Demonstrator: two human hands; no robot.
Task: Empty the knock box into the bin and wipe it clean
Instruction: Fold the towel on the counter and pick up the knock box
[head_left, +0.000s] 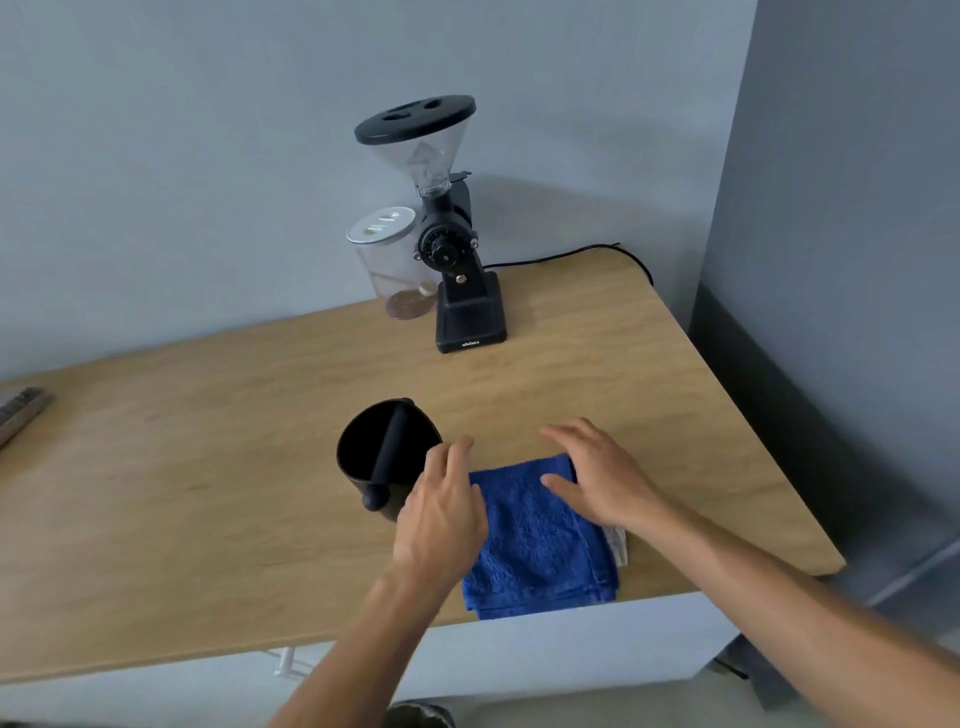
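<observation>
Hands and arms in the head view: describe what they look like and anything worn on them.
Both the left hand and the right hand are bare, with no gloves. No rings, watch or bracelet show. Both forearms are uncovered all the way to the frame edge, so no sleeves are visible.

Upright black knock box (387, 457), bar across, just beside folded blue towel (540, 540).

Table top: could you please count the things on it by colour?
Black: 2, knock box and coffee grinder
Blue: 1, towel
Clear: 1, jar
Dark, at the left edge, cannot identify: 1
Total: 5
</observation>
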